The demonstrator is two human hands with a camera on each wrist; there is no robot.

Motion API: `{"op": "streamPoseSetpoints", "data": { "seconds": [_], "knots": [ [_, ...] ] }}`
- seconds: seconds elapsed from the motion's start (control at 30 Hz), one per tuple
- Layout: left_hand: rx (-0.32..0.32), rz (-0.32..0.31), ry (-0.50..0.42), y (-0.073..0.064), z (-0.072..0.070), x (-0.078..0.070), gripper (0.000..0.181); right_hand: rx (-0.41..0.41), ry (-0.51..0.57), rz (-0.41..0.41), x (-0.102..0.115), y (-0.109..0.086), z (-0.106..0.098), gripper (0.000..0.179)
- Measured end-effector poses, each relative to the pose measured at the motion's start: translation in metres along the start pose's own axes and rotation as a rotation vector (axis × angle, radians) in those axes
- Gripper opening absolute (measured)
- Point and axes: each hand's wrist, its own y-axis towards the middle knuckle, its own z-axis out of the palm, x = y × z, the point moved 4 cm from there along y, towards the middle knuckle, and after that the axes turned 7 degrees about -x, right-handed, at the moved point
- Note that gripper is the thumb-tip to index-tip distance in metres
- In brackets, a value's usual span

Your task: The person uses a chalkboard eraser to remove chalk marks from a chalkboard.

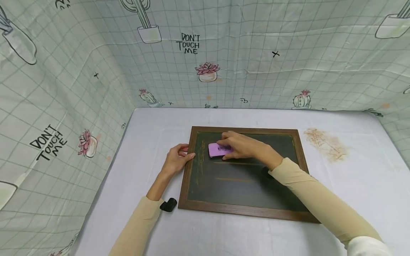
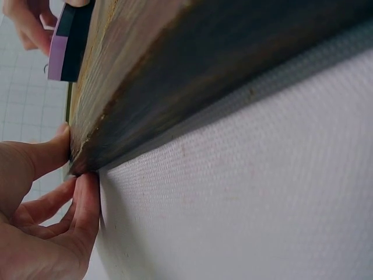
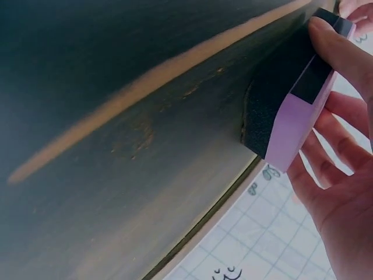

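Observation:
A chalkboard (image 1: 237,195) with a brown wooden frame lies on the white table. My right hand (image 1: 241,145) holds a purple and black chalkboard eraser (image 1: 214,150) over the board's upper left area, thumb on one side and fingers on the other. In the right wrist view, the eraser's dark felt side (image 3: 277,87) faces the board beside an orange-brown chalk line (image 3: 145,84). At the board's left edge, my left hand (image 1: 174,160) pinches the frame; the left wrist view has the thumb (image 2: 49,153) on top and fingertips (image 2: 87,198) against the lower edge.
Yellowish chalk smears (image 1: 201,161) run down the board's left side, and a shorter chalk line (image 1: 234,180) crosses its middle. Brown dust (image 1: 326,144) stains the table right of the board. A patterned cloth (image 1: 237,53) hangs behind and at the sides.

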Motion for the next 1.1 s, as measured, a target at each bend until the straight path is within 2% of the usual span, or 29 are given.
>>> {"op": "streamPoseSetpoints", "data": {
  "seconds": [0.4, 1.1],
  "knots": [
    [0.007, 0.003, 0.0, 0.0, 0.003, -0.002, 0.05, 0.011, -0.032, 0.015, -0.002, -0.009, -0.005, 0.056],
    [0.015, 0.0, 0.003, -0.002, 0.0, -0.001, 0.05, -0.044, -0.053, 0.009, -0.018, -0.045, -0.017, 0.051]
  ]
}}
